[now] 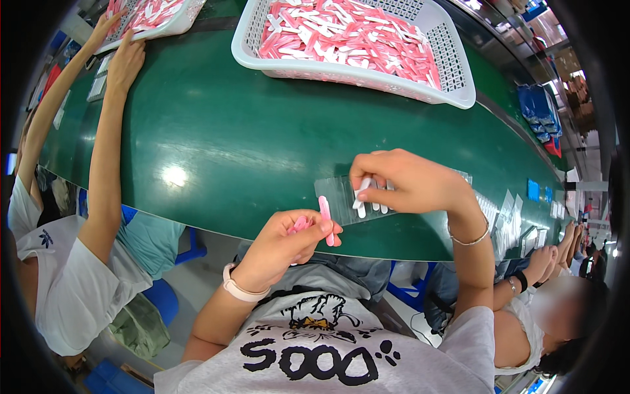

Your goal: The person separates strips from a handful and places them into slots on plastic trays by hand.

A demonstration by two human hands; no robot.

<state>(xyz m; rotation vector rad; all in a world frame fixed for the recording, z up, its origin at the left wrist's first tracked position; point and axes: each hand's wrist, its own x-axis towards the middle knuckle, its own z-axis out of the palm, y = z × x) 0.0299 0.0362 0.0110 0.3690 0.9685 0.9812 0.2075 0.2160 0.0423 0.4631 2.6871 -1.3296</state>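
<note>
My left hand (287,238) is closed around several small pink pieces. One flat, rounded pink-and-white stick (325,209) stands up between its thumb and fingers. Over the table's near side, my right hand (410,178) pinches a white stick (362,192) in its fingertips, above a clear plastic tray or sleeve (331,190). Several more white sticks (384,207) lie in a row on that clear plastic, partly covered by the right hand. I cannot tell whether the pinched stick touches it.
On the green table (210,131), a white perforated basket (354,77) heaped with pink and white sticks stands at the far side. Another person's arms (108,125) reach into a similar basket (177,25) at far left. Clear plastic packs (508,220) lie right, beside another seated worker.
</note>
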